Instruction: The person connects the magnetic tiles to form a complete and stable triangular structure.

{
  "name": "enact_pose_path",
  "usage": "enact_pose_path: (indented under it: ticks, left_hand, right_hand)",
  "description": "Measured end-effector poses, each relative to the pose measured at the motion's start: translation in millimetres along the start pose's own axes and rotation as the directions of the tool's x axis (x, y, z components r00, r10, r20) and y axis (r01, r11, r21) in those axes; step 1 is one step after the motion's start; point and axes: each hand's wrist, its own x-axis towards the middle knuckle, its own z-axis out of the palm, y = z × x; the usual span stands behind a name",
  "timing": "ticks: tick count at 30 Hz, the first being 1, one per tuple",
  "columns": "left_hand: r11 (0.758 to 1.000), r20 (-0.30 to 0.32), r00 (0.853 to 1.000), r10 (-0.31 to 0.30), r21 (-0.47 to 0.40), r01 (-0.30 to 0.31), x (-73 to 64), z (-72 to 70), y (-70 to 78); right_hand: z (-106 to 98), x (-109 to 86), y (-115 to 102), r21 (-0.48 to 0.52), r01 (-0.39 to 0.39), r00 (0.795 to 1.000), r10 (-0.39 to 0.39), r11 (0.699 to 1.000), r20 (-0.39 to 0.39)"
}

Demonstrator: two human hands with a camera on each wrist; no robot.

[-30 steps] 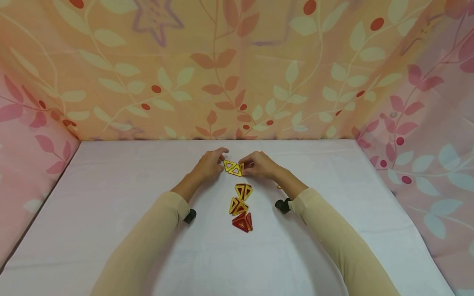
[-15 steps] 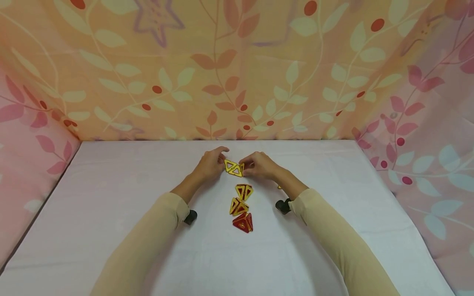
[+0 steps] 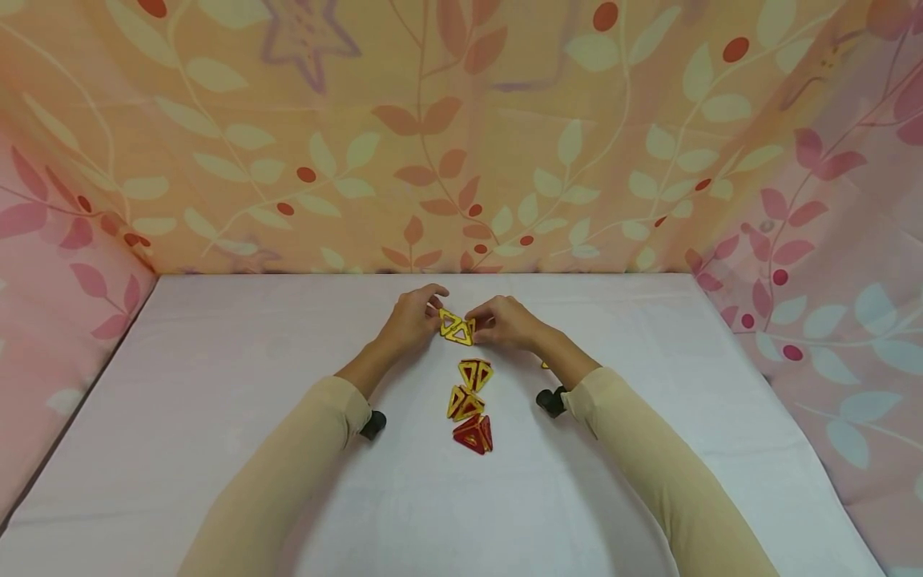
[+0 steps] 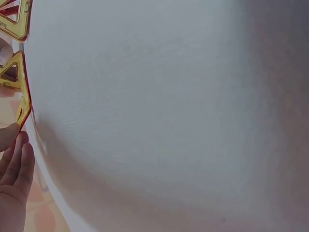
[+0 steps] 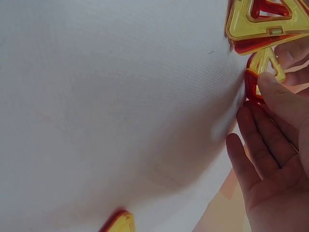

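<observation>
Near the far side of the table, both hands hold a strip of joined yellow triangular magnetic tiles (image 3: 453,328). My left hand (image 3: 413,316) pinches the strip's left end between thumb and fingers, and the end tile (image 4: 22,108) is angled up. At the other end, the right hand (image 3: 508,320) pinches a tile with red edging (image 5: 250,87), thumb on its face; the fingers partly hide it in the head view. Closer to me stands a row of small folded tile pyramids: a yellow one (image 3: 466,383), another yellow one (image 3: 456,393), and a red one (image 3: 472,437).
A loose yellow tile (image 3: 545,365) lies beside the right wrist, mostly hidden by the forearm. White cloth covers the table (image 3: 238,449). A patterned curtain (image 3: 346,144) rises behind its far edge, with pink fabric at both sides. Black wrist cameras (image 3: 551,401) hang under the sleeves.
The left hand has shifted slightly right, tipping the strip's left end tile up and inward toward the other tiles. My right hand and the pyramid row have stayed in place.
</observation>
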Motion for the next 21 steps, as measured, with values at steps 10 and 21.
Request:
enact_pose_path:
  ticks: [10, 21]
  left_hand:
    - [0.999, -0.001, 1.000, 0.027, -0.042, -0.027, -1.1, 1.5, 1.5]
    - [0.997, 0.086, 0.996, -0.002, -0.082, 0.009, -2.3, 3.6, 2.9]
  right_hand:
    - [0.9, 0.6, -1.7, -0.010, -0.004, 1.000, 0.004, 1.000, -0.008]
    - [0.8, -0.6, -2.4, -0.026, 0.017, 1.000, -0.017, 1.000, -0.021]
